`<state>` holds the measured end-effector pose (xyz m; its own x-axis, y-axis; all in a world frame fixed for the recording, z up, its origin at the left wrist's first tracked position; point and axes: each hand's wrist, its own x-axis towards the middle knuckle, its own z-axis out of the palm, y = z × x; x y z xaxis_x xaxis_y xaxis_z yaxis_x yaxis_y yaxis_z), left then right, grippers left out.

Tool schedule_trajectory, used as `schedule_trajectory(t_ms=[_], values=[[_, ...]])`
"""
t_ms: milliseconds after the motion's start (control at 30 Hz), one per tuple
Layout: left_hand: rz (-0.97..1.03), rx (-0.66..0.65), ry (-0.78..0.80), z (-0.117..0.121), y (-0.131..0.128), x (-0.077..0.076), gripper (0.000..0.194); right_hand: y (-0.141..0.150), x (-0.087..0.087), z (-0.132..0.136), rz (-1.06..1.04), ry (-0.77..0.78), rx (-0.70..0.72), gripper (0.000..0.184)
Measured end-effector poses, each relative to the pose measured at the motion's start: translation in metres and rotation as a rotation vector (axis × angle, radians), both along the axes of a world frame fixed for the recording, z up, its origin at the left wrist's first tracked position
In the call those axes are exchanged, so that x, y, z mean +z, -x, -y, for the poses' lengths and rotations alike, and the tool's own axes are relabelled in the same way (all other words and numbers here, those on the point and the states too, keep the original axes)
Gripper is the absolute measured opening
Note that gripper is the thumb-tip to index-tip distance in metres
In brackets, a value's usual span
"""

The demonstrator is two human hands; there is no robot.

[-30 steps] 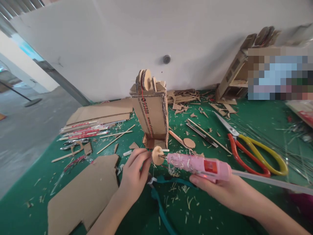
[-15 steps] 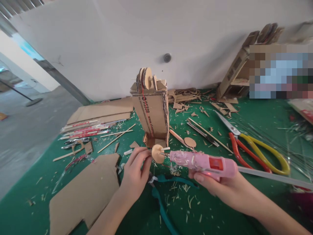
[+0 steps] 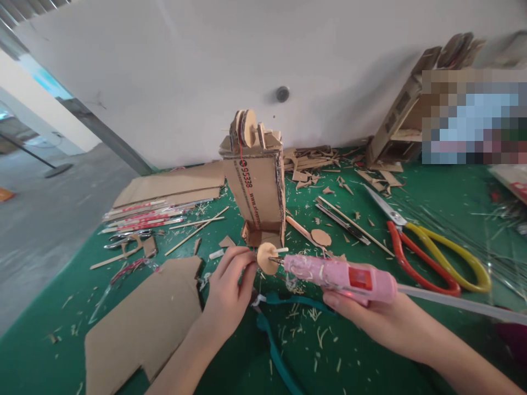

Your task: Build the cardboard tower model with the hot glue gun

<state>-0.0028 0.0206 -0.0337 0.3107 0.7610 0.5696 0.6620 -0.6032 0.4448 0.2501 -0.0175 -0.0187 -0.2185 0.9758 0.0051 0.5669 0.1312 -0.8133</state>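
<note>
My left hand (image 3: pixel 231 288) pinches a small round cardboard disc (image 3: pixel 267 260) at its left edge. A short pale stick (image 3: pixel 281 250) pokes out from the disc's face. My right hand (image 3: pixel 370 315) is wrapped around a pink hot glue gun (image 3: pixel 340 277), its metal nozzle at the disc beside the stick. A clear glue stick (image 3: pixel 461 303) trails from the gun's rear. Just behind the disc stands an upright cardboard tower (image 3: pixel 257 192) with a cardboard wheel (image 3: pixel 248 128) on top and a red thread down its front. Teal-handled pliers (image 3: pixel 276 351) lie below my hands.
Large scissors (image 3: pixel 432 249) with red and yellow handles lie at the right, near a utility knife (image 3: pixel 343 221). A flat cardboard sheet (image 3: pixel 144 323) covers the left front; wrapped sticks (image 3: pixel 140 218) lie behind it. Another cardboard structure (image 3: pixel 395 118) stands at the back right.
The glue gun has shifted slightly, with its nozzle staying at the disc. The disc's face has turned a little more toward me. My left hand keeps its pinch.
</note>
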Motion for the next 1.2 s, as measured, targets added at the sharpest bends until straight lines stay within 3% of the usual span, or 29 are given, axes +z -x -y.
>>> schedule_trajectory(t_ms=[200,533,900,1100,1200], values=[[0.002,0.007,-0.006,0.0,0.001,-0.001,0.016,-0.005,-0.008,-0.001,0.044,0.005,0.028,0.035],[-0.025,0.007,-0.018,-0.001,0.002,-0.003,0.016,0.0,0.0,0.0,0.046,-0.086,0.029,0.035],[-0.02,0.0,-0.007,0.001,0.002,-0.002,0.015,-0.002,-0.005,0.002,0.055,-0.074,0.008,0.035],[-0.017,-0.008,0.006,0.001,0.002,-0.003,0.016,0.002,0.002,0.001,0.042,-0.05,-0.031,0.032],[-0.017,-0.02,0.002,0.001,0.002,-0.002,0.016,0.003,0.005,0.001,0.039,-0.086,0.026,0.029]])
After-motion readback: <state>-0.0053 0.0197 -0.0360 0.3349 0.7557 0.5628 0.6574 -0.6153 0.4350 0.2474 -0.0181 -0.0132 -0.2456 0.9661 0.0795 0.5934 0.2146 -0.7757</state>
